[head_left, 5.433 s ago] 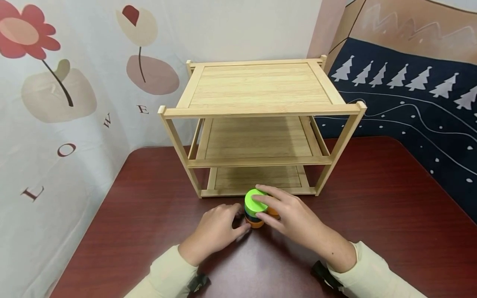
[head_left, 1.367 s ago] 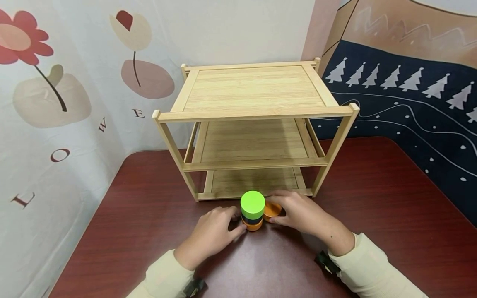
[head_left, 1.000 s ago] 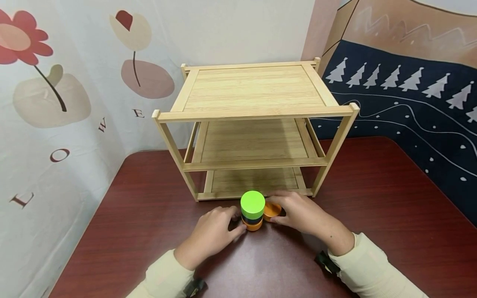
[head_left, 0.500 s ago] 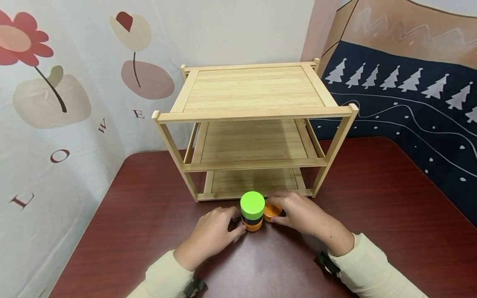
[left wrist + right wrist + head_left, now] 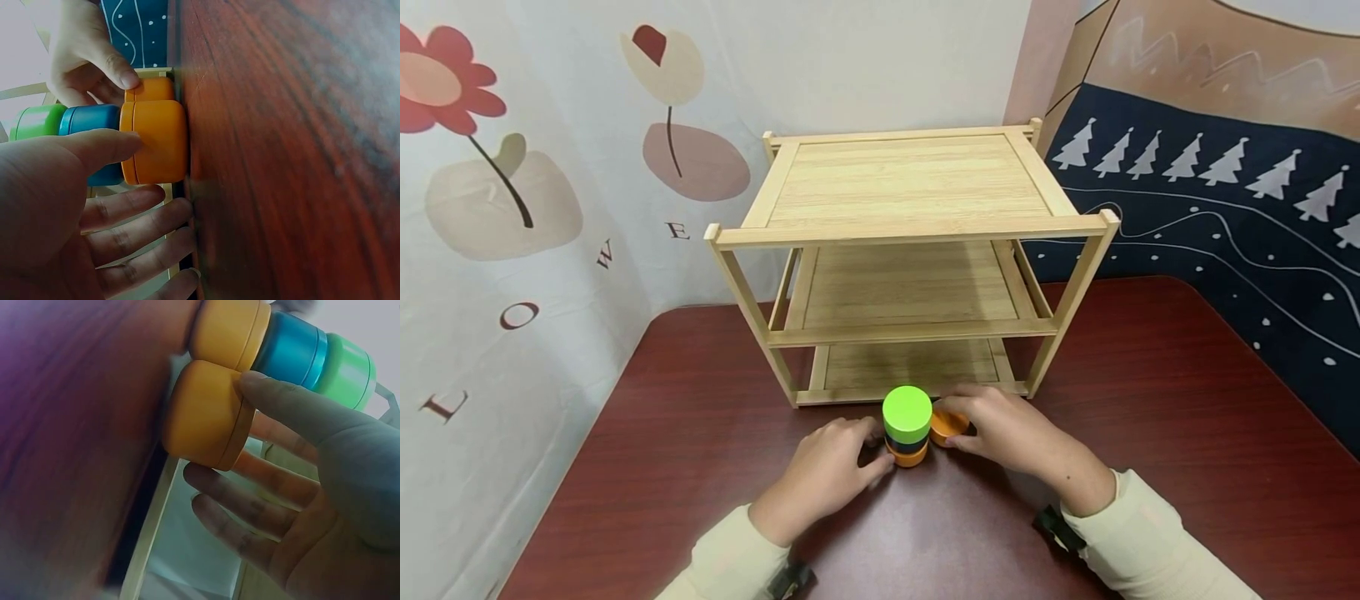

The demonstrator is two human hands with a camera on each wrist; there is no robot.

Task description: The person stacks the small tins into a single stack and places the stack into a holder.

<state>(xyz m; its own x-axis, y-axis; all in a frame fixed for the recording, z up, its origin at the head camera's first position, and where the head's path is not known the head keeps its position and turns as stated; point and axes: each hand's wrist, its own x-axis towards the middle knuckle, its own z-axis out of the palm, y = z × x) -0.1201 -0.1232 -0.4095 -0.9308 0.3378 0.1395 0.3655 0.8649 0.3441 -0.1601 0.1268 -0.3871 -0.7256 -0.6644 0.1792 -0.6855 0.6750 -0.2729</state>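
Both forearms reach forward, palms facing inward. The left wrist view reveals the stack's dark middle band as a glossy blue round container [image 5: 97, 117], beneath a bright green round one [image 5: 907, 410]. The left hand [image 5: 822, 468] loosely curves thumb and fingers around the stack's orange round base [image 5: 162, 140]; the right hand [image 5: 1009, 432] grasps a second glossy orange round container [image 5: 206, 415], just beside that base.

A three-tiered wooden rack [image 5: 910, 179] stands on the reddish-brown worktop [image 5: 1165, 400] — behind and left hangs a white flower-printed cloth [image 5: 572, 75], to the right a navy-and-tan cloth [image 5: 1285, 237] with pale trees [image 5: 1222, 168].
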